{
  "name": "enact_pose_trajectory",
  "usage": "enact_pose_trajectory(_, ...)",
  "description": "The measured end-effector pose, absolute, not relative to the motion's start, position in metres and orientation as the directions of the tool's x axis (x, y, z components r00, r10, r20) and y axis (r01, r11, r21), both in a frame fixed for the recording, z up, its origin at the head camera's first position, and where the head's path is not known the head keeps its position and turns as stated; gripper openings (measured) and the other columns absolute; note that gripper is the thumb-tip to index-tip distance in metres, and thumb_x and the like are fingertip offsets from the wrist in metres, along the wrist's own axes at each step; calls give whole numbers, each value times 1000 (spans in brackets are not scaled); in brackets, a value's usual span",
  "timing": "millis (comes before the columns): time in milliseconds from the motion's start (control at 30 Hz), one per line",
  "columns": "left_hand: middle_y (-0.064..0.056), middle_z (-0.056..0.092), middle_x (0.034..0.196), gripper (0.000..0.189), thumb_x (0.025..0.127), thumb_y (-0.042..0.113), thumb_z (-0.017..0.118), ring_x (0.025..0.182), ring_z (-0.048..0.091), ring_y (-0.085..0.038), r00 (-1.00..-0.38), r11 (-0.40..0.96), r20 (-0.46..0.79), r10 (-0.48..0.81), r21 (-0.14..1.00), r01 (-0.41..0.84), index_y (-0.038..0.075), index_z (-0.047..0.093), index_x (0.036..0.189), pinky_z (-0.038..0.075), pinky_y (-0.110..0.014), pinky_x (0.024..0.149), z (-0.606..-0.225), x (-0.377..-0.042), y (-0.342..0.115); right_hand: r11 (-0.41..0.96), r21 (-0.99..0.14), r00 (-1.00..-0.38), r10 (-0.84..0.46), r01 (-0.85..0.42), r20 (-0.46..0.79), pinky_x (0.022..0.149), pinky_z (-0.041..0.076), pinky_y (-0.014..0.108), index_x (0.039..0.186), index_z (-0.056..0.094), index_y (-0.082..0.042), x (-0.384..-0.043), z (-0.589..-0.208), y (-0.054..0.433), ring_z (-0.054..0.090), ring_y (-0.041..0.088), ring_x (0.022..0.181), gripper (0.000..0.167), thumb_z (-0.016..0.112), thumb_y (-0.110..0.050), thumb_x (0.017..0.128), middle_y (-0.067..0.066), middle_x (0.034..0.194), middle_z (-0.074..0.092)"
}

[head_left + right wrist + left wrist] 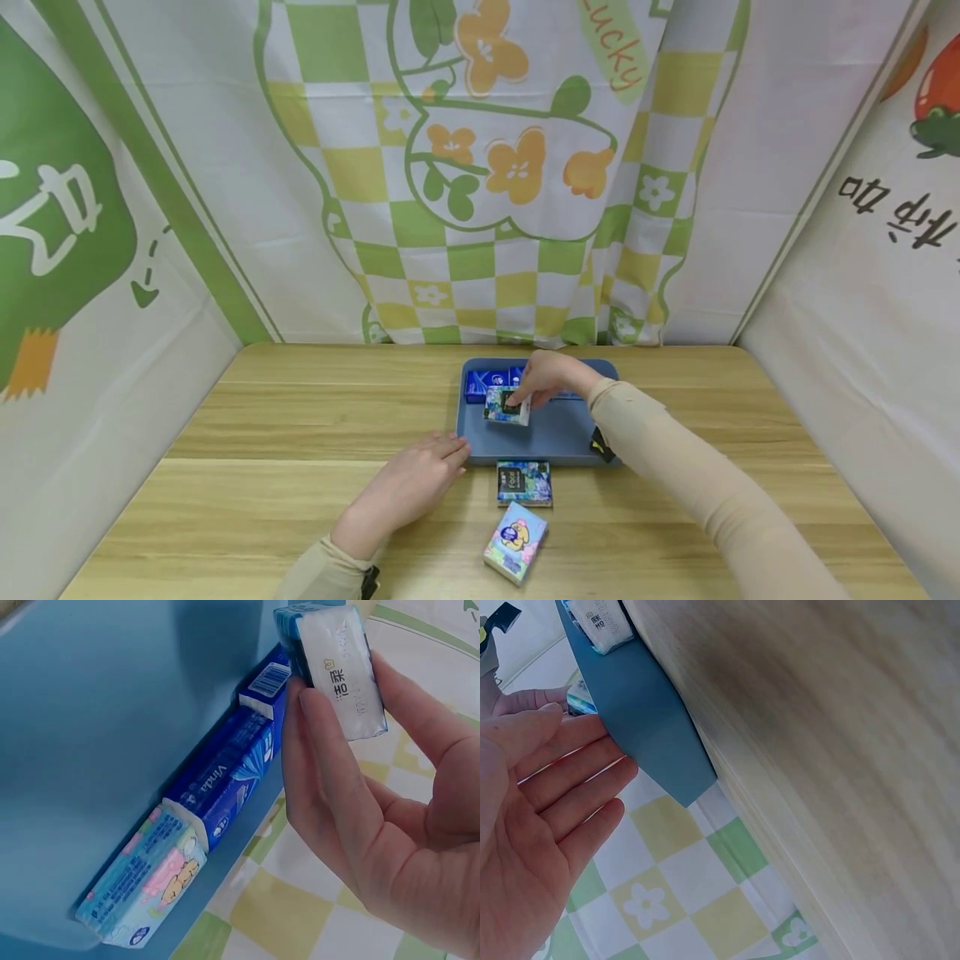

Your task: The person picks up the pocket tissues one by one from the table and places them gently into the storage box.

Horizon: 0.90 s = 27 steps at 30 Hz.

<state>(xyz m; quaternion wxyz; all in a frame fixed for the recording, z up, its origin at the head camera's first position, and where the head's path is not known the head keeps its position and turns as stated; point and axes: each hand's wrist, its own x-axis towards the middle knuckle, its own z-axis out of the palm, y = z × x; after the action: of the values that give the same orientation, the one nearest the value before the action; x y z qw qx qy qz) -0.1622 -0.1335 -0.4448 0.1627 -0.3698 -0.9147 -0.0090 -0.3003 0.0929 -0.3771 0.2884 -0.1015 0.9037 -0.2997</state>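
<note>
In the head view my right hand (553,375) holds a small tissue pack (501,405) with a blue-green floral print above the blue tray (543,437). The right wrist view shows thumb and fingers pinching this pack, its white end (346,682) turned to the camera. Along the tray's back wall lie dark blue Vinda tissue packs (225,772) and a light blue and pink pack (142,881) in a row. My left hand (412,482) touches the tray's left front corner with fairly straight fingers; in the left wrist view its palm (525,840) holds nothing.
On the wooden table (300,425), just in front of the tray, lies another floral tissue pack (525,483). Nearer to me is a light blue pack with a yellow cartoon figure (516,542). A checked curtain (487,275) hangs behind the table, and printed cloth walls flank it.
</note>
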Motion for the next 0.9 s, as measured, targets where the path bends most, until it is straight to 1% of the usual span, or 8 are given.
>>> enact_pose_trajectory(367,-12,67,118,31,93,21,59,111,63,-26,-675,726,301,673,-95,682,2,66,116,50,-39,100,-443,-162,-134,806,-592,-819,-332,12,-468,83,59,41,79,72,-4,-302,-381,85,71,22,77,20,79,-23,77,7,78,71)
enact_pose_trajectory(600,-12,67,118,30,93,21,59,111,63,-25,-680,729,295,671,-93,679,2,66,116,51,-39,100,-444,-162,-133,819,-574,-820,-316,18,-477,84,59,40,81,70,-4,-306,-385,82,71,18,73,22,80,-24,77,6,80,70)
enact_pose_trajectory(767,-12,67,117,30,92,19,60,111,63,-25,-678,728,304,670,-87,680,2,66,116,51,-38,100,-446,-163,-133,810,-586,-807,-329,26,-491,84,59,39,82,70,-3,-309,-386,79,68,14,68,21,79,-21,78,5,77,67)
enact_pose_trajectory(900,-12,67,117,30,92,19,60,111,63,-26,-677,728,311,667,-79,681,2,66,116,51,-38,100,-447,-164,-133,799,-600,-797,-335,42,-502,84,59,38,82,69,-2,-310,-386,77,67,15,69,19,78,-18,79,5,77,66)
